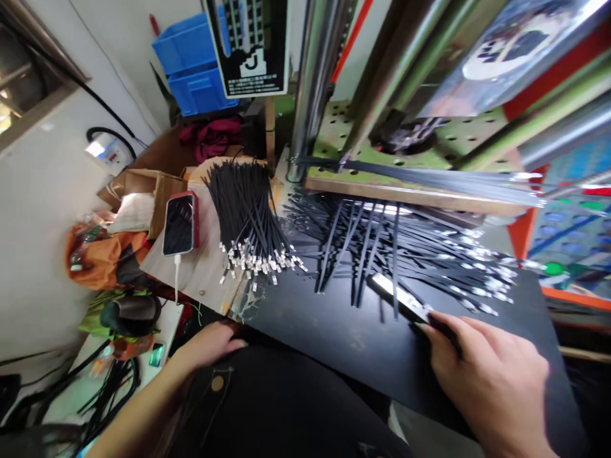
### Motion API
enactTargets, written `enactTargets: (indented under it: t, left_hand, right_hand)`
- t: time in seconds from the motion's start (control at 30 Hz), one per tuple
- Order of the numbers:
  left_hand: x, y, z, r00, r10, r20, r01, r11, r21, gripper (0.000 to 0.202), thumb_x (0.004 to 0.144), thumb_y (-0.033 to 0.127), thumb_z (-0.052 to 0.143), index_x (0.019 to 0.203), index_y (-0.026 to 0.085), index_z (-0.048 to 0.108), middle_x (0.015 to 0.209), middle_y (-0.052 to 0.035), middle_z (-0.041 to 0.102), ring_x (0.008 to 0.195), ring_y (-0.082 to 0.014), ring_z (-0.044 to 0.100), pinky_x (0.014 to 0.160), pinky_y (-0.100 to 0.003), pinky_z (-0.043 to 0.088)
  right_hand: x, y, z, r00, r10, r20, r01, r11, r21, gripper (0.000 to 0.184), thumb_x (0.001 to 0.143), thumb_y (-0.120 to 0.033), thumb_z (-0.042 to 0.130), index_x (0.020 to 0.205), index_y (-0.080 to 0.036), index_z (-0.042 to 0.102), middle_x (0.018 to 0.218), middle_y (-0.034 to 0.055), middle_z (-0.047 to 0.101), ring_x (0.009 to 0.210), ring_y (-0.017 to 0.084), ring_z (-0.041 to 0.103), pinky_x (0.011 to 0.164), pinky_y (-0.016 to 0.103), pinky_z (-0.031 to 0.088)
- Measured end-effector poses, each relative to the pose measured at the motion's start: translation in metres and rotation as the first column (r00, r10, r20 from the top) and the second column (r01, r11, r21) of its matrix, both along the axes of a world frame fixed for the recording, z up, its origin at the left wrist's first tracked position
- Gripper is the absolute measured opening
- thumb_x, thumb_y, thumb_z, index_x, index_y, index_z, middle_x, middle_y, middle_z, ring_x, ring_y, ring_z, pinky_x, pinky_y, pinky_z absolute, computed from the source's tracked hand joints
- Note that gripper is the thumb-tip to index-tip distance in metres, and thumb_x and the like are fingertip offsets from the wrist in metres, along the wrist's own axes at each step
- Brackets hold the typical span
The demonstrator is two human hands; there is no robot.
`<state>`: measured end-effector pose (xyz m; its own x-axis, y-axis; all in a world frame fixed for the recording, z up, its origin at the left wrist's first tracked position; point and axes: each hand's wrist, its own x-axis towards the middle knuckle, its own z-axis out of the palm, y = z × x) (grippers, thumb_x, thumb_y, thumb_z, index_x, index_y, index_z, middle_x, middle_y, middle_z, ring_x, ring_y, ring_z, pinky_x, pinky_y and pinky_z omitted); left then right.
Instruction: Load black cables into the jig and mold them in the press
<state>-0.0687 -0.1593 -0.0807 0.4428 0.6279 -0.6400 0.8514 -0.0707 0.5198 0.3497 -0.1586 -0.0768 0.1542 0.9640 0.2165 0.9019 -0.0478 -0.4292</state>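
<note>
The right hand (482,369) grips a long, flat, dark tool with a silvery face (401,296) at four o'clock.
The tool points towards ten o'clock, its far end by a loose pile of silver-tipped flat black strips (424,245) at three o'clock on the black tabletop (310,318). A fanned bundle of thin black strips with pale ends (243,210) lies at nine. At half past seven the left hand (216,343) sits by the tabletop's edge; whether it holds anything, I cannot tell.

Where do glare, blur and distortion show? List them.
Head view: streaky glare on the metal post and soft sheen on the black tabletop; head view: white strip ends at right look smeared; head view: wide-angle stretch seems to tilt the blue bins.
</note>
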Motion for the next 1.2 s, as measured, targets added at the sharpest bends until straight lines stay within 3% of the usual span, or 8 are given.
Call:
enactTargets:
  t: [0.13,0.27,0.43,0.63,0.77,0.87,1.03,1.2]
  left_hand:
    - [-0.024,-0.004,0.055,0.996,0.077,0.052,-0.077,0.997,-0.004,0.029,0.097,0.03,0.054,0.119,0.019,0.068,0.118,-0.0091,0.072,0.108,-0.0229,0.068,0.098,-0.033,0.051]
    - [-0.024,0.028,0.098,0.968,0.206,0.145,-0.236,0.94,0.245,0.023,0.099,0.028,0.051,0.112,0.022,0.069,0.108,-0.0033,0.073,0.098,-0.0177,0.068,0.09,-0.029,0.053]
    - [0.014,0.098,0.09,0.932,0.363,0.023,-0.282,0.681,0.676,0.017,0.094,0.02,0.06,0.11,0.015,0.063,0.109,-0.0106,0.07,0.098,-0.0237,0.067,0.092,-0.038,0.053]
    - [0.031,0.13,0.078,0.932,0.352,0.083,-0.327,0.723,0.609,0.007,0.089,0.01,0.064,0.091,0.017,0.063,0.085,-0.0036,0.071,0.083,-0.0197,0.069,0.081,-0.031,0.052]
    - [0.02,0.114,0.087,0.879,0.349,0.325,-0.474,0.712,0.518,0.006,0.088,0.013,0.065,0.092,0.017,0.063,0.083,-0.0003,0.069,0.077,-0.0148,0.066,0.074,-0.026,0.051]
    - [0.016,0.095,0.095,0.838,0.338,0.428,-0.502,0.786,0.361,0.021,0.087,0.019,0.066,0.108,0.018,0.064,0.084,0.0014,0.068,0.072,-0.0126,0.065,0.071,-0.024,0.052]
    - [0.01,0.061,0.099,0.972,0.203,0.121,-0.233,0.911,0.341,0.047,0.089,0.02,0.06,0.135,0.018,0.058,0.08,0.0013,0.067,0.07,-0.0159,0.063,0.072,-0.028,0.05]
    - [-0.048,0.032,0.109,0.982,0.096,-0.165,-0.028,0.927,0.373,0.031,0.091,0.025,0.047,0.102,0.021,0.076,0.097,-0.0065,0.072,0.09,-0.0223,0.067,0.087,-0.034,0.052]
  right_hand:
    - [-0.004,-0.017,-0.013,0.977,0.211,-0.041,-0.203,0.968,0.148,0.017,0.086,-0.041,0.057,0.093,-0.035,0.071,0.081,0.0123,0.071,0.074,0.035,0.069,0.071,0.053,0.053]
    - [-0.048,0.001,0.004,0.873,0.469,-0.136,-0.453,0.881,0.134,0.02,0.091,-0.039,0.057,0.093,-0.024,0.069,0.085,0.0089,0.071,0.076,0.025,0.068,0.072,0.039,0.055]
    - [-0.147,0.092,0.051,0.862,0.475,-0.176,-0.506,0.797,-0.33,0.041,0.101,-0.043,0.037,0.102,-0.02,0.071,0.095,0.0107,0.075,0.091,0.024,0.072,0.082,0.034,0.054]
    - [-0.216,0.155,0.065,0.908,0.419,0.01,-0.355,0.782,-0.512,0.061,0.095,-0.061,0.045,0.096,-0.008,0.073,0.098,0.0262,0.073,0.095,0.038,0.072,0.075,0.041,0.052]
    - [-0.19,0.153,0.076,0.892,0.452,-0.022,-0.399,0.764,-0.507,0.035,0.091,-0.04,0.049,0.075,-0.017,0.07,0.081,0.0105,0.075,0.079,0.023,0.071,0.067,0.029,0.047]
    - [-0.155,0.142,0.087,0.895,0.434,-0.103,-0.421,0.747,-0.515,0.034,0.09,-0.035,0.046,0.064,-0.021,0.062,0.066,0.0016,0.07,0.064,0.016,0.066,0.058,0.024,0.043]
    - [-0.11,0.106,0.079,0.877,0.453,0.161,-0.294,0.77,-0.566,0.024,0.087,-0.026,0.05,0.068,-0.021,0.064,0.066,0.0071,0.07,0.061,0.023,0.067,0.056,0.03,0.042]
    - [-0.065,0.062,0.071,0.787,0.438,0.435,-0.108,0.792,-0.601,0.022,0.086,-0.015,0.054,0.071,-0.022,0.069,0.068,0.011,0.071,0.069,0.03,0.071,0.053,0.033,0.04]
